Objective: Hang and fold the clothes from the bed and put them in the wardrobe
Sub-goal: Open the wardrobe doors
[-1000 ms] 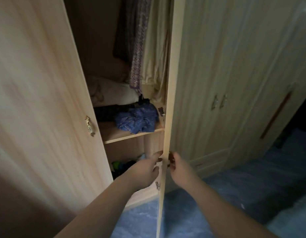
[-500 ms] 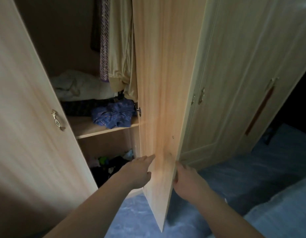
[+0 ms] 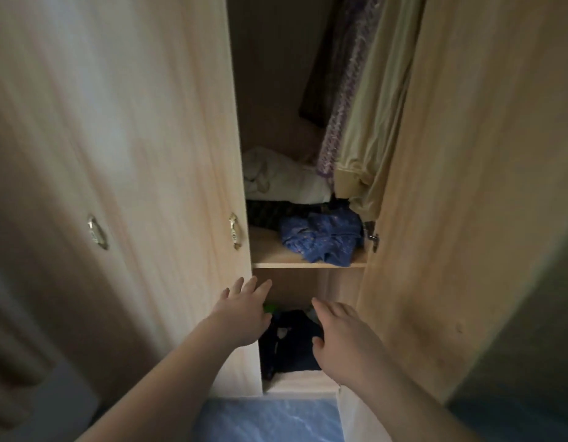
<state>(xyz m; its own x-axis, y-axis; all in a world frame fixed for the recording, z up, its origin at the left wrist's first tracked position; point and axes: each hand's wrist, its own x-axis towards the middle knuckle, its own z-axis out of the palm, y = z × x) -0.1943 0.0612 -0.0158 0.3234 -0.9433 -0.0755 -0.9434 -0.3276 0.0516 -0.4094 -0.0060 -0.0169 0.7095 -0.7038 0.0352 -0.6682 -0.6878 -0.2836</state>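
Observation:
I face the light-wood wardrobe with its right door (image 3: 461, 193) swung wide open. On the middle shelf (image 3: 305, 264) lie a crumpled blue garment (image 3: 324, 237), a dark garment (image 3: 263, 212) and a white bundle (image 3: 282, 177). A purple patterned garment (image 3: 343, 100) and a pale yellow-green garment (image 3: 372, 122) hang above. Dark clothes (image 3: 289, 342) fill the compartment below. My left hand (image 3: 241, 311) reaches forward, fingers straight, beside the left door's edge. My right hand (image 3: 337, 333) hovers with spread fingers over the dark clothes. Both hold nothing.
The shut left door (image 3: 155, 154) carries a metal handle (image 3: 234, 231); another handle (image 3: 97, 232) sits further left. A hinge (image 3: 373, 237) shows on the open door. Blue floor (image 3: 270, 419) lies below the wardrobe base.
Both hands let go of the right door, which has swung fully open. My view shifted to face the wardrobe's inside, and both hands now reach toward the lower compartment.

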